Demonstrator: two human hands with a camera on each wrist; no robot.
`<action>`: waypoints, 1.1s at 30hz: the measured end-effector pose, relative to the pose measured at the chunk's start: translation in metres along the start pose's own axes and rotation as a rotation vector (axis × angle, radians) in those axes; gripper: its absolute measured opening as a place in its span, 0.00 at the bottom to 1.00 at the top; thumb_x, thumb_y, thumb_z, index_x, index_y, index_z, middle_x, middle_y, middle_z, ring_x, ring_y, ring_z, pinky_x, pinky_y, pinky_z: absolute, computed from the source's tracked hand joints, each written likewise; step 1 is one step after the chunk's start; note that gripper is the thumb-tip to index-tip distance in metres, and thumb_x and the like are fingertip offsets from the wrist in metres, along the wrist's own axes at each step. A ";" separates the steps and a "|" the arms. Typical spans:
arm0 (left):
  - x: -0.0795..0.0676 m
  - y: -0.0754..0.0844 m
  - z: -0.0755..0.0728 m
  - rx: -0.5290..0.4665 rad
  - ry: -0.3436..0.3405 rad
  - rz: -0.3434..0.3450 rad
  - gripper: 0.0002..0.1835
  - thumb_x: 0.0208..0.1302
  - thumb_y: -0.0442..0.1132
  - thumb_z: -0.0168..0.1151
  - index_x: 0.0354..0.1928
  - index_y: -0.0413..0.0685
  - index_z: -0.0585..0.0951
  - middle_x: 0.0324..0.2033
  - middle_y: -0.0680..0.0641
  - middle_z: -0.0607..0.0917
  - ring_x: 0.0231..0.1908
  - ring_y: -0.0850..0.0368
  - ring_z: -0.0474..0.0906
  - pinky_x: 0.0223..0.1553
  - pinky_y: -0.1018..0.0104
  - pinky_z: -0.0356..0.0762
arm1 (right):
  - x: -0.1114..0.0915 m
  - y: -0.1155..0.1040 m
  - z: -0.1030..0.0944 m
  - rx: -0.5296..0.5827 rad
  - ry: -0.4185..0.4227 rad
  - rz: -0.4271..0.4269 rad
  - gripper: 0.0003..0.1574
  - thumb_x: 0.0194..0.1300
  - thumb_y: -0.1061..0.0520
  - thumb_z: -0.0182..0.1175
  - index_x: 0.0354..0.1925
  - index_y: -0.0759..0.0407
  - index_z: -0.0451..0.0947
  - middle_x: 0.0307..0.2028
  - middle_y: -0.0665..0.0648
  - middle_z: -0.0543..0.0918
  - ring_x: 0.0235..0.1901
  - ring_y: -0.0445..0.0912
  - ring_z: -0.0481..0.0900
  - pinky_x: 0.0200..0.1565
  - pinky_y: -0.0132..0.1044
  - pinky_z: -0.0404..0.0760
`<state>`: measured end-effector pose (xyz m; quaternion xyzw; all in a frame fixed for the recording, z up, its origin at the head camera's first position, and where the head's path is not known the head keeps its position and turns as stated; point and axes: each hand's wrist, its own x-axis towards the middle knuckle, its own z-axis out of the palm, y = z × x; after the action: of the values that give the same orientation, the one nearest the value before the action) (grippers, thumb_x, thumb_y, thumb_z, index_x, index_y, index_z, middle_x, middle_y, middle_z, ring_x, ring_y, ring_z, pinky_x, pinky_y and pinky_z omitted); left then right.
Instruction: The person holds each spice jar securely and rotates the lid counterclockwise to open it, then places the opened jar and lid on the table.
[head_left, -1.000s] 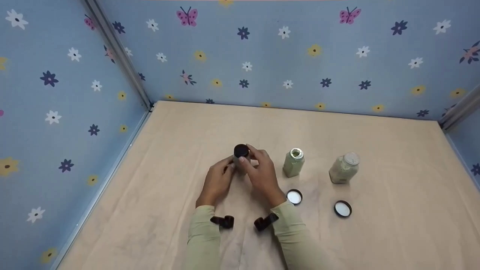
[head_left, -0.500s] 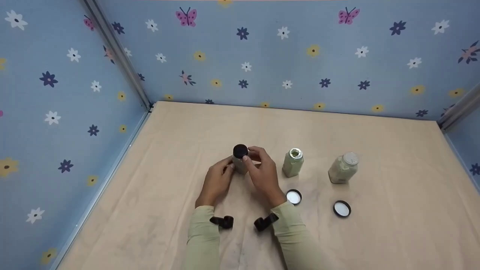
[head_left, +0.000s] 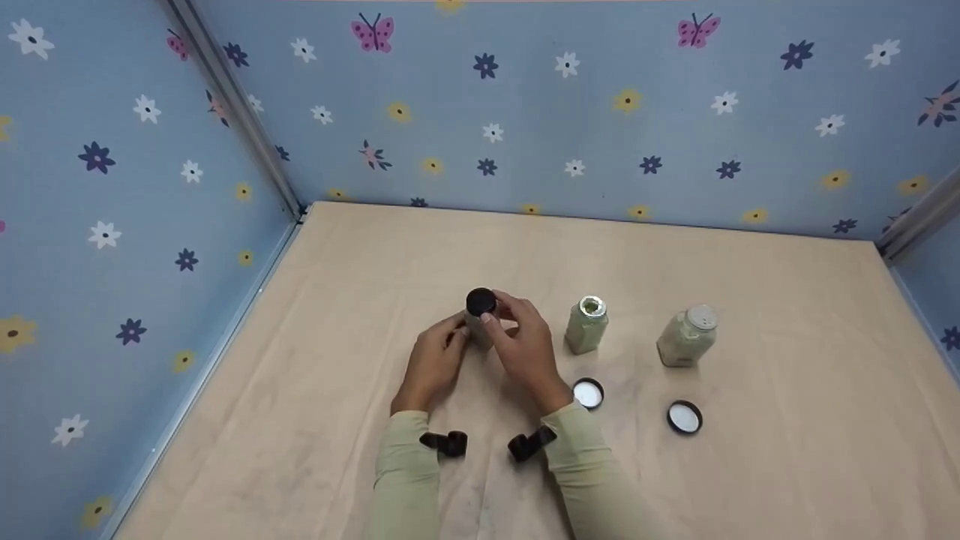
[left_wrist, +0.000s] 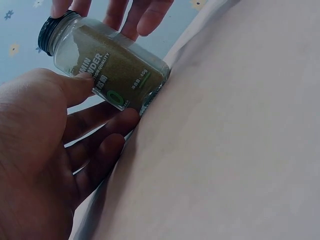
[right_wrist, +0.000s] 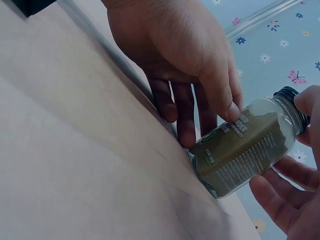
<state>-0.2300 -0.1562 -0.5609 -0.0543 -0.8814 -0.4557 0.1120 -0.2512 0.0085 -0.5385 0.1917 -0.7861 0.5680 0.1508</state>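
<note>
A square glass spice jar of brown powder stands on the cloth, its label partly reading "POWDER". Its black lid is on. My left hand grips the lower body, with the thumb on the label in the left wrist view. With thumb and fingers my right hand pinches the lid, as the right wrist view shows at its edge; other fingers lie near the jar's side. Right of the hands stands an uncapped green jar, torn foil round its mouth. Farther right is a larger jar with a white perforated top.
Two black lids lie with white linings up: one lid beside the right wrist, another lid in front of the larger jar. Cream cloth covers the table. Blue flowered walls close off the back and sides.
Half a second ago my right thumb and fingers had eased back from the lid; now they are on it again. The left hand and the jar have stayed in place.
</note>
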 end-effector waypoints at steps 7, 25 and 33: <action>-0.002 0.000 -0.001 -0.016 -0.009 -0.004 0.18 0.70 0.44 0.50 0.60 0.58 0.74 0.53 0.56 0.78 0.54 0.64 0.72 0.55 0.62 0.69 | -0.001 -0.003 0.003 -0.056 -0.008 0.015 0.31 0.62 0.42 0.59 0.60 0.53 0.72 0.43 0.50 0.76 0.43 0.45 0.77 0.35 0.33 0.78; -0.001 0.002 -0.003 -0.004 -0.012 -0.006 0.18 0.70 0.43 0.50 0.59 0.58 0.75 0.52 0.57 0.78 0.53 0.66 0.71 0.55 0.64 0.68 | 0.001 -0.005 0.006 -0.098 0.005 0.042 0.30 0.63 0.40 0.57 0.59 0.52 0.72 0.41 0.53 0.76 0.42 0.44 0.76 0.36 0.40 0.78; -0.001 0.001 -0.002 -0.022 -0.004 0.014 0.18 0.69 0.42 0.50 0.59 0.57 0.75 0.53 0.56 0.78 0.54 0.64 0.71 0.55 0.63 0.68 | 0.002 -0.005 0.005 -0.106 -0.007 0.059 0.30 0.64 0.39 0.54 0.60 0.50 0.72 0.41 0.51 0.75 0.42 0.45 0.76 0.35 0.35 0.77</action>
<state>-0.2287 -0.1569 -0.5590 -0.0626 -0.8762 -0.4643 0.1125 -0.2504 0.0024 -0.5348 0.1622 -0.8209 0.5292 0.1408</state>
